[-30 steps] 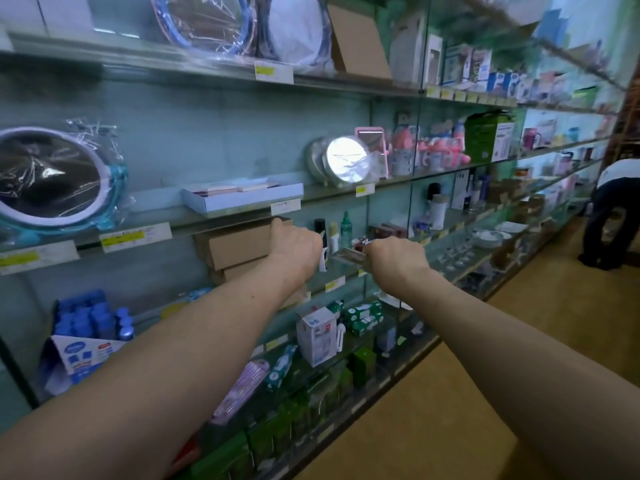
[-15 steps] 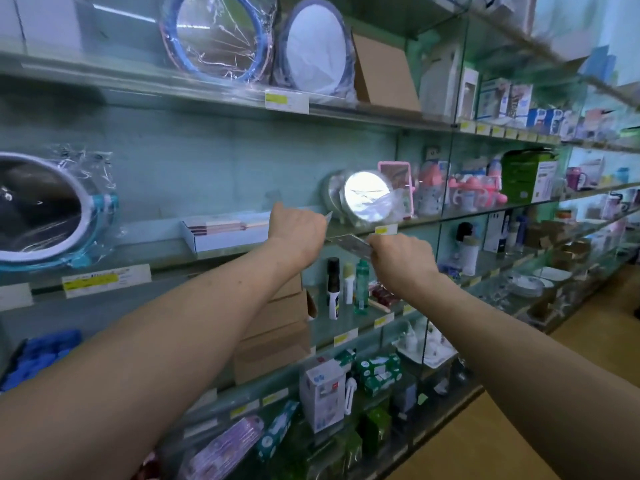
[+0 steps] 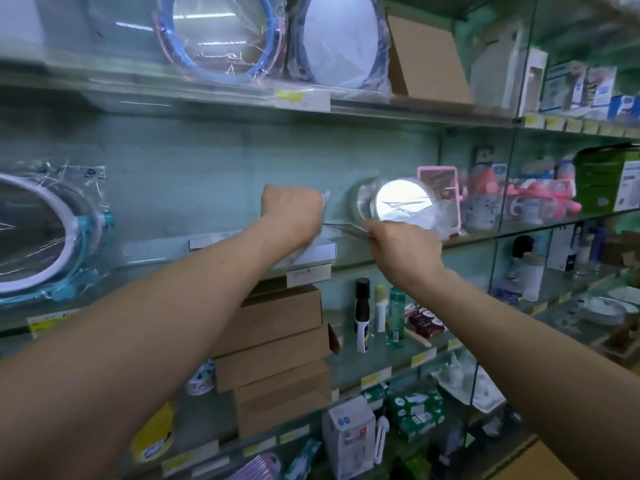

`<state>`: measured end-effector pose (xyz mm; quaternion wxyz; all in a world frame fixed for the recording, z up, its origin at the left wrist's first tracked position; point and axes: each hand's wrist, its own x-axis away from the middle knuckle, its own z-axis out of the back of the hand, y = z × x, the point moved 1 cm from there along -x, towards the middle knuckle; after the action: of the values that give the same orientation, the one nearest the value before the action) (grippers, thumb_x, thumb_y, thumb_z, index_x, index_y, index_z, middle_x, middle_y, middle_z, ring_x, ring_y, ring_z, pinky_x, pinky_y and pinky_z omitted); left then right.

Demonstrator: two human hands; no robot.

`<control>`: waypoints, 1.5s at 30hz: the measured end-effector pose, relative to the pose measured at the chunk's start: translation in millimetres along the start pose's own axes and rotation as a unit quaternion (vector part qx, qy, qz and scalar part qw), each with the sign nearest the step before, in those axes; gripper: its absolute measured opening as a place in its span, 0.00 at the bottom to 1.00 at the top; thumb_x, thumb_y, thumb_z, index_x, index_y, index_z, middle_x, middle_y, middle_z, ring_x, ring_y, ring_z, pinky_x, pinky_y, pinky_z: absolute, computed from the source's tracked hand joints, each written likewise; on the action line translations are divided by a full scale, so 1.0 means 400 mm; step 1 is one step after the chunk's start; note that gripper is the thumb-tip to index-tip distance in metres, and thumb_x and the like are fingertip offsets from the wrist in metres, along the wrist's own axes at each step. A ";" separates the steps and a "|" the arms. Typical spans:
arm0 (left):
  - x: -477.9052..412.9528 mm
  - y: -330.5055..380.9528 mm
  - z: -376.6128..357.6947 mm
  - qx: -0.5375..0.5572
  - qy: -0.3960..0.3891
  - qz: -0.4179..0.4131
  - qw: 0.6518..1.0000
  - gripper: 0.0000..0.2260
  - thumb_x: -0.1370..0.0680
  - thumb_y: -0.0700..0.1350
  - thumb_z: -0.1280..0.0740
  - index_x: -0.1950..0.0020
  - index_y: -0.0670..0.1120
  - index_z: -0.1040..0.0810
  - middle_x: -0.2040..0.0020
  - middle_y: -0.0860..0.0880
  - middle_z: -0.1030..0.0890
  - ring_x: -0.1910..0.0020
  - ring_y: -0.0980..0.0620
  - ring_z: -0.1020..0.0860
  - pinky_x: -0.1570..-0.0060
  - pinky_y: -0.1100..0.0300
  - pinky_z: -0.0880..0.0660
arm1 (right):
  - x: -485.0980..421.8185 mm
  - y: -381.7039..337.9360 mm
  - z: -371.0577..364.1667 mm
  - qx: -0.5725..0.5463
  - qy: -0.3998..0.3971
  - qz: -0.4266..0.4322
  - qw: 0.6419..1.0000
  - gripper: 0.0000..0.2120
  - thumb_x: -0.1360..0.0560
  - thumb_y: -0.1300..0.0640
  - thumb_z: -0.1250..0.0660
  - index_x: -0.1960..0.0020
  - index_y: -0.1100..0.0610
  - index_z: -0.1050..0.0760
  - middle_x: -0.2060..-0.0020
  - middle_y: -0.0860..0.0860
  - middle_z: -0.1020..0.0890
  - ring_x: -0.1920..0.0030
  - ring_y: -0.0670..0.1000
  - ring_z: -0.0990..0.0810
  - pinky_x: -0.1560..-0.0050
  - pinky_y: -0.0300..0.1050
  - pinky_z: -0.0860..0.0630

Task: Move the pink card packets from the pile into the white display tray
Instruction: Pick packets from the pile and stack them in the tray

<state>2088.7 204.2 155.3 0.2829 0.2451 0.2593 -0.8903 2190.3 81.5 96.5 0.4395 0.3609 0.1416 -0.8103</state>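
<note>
While the right hand [image 3: 401,251] pinches a thin stack of packets [image 3: 348,229] jutting left from its fingers, the left hand [image 3: 291,213] beyond clenches a plastic-wrapped packet [image 3: 325,199] over the white tray [image 3: 323,250], near its right edge; open air above.

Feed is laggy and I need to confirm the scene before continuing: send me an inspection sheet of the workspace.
Surface: glass shelf, price label on its front edge.
Job's things: white display tray on the shelf, partly hidden by the left forearm; single packet over it; packet stack just right of it; colours blurred.
Clutter: round mirror and pink mirror right of the tray; brown boxes and bottles one shelf below.
Hands: left hand grips the single packet; right hand grips the packet stack.
Cables: nothing seen.
Surroundings: shop shelving, wrapped mirrors above and at left.
</note>
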 end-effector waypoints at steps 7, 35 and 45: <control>-0.092 -0.076 -0.039 0.135 -0.030 0.139 0.981 0.10 0.19 0.46 0.45 0.54 0.44 0.27 0.50 0.41 0.23 0.49 0.40 0.24 0.56 0.56 0.33 | -0.114 0.003 -0.072 -0.055 0.040 0.076 0.995 0.10 0.22 0.61 0.44 0.44 0.55 0.28 0.56 0.55 0.19 0.56 0.60 0.21 0.65 0.45 0.37; -0.103 -0.319 -0.254 0.589 0.033 0.505 0.631 0.07 0.20 0.41 0.40 0.58 0.42 0.29 0.61 0.43 0.23 0.66 0.47 0.22 0.74 0.53 0.21 | -0.443 -0.219 -0.314 -0.503 -0.017 0.099 0.859 0.08 0.25 0.54 0.35 0.58 0.58 0.27 0.67 0.50 0.24 0.62 0.55 0.27 0.61 0.47 0.31; -0.096 -0.291 -0.380 0.670 -0.001 0.451 0.590 0.05 0.20 0.37 0.39 0.52 0.45 0.24 0.58 0.44 0.20 0.63 0.49 0.22 0.65 0.56 0.21 | -0.470 -0.240 -0.386 -0.640 -0.042 0.013 0.767 0.11 0.23 0.57 0.37 0.61 0.62 0.26 0.70 0.48 0.28 0.73 0.42 0.33 0.74 0.31 0.36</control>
<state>2086.9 392.0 102.0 0.4041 0.4500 -0.5544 -0.5718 2249.7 335.5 113.4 0.5849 -0.0365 0.6043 -0.5398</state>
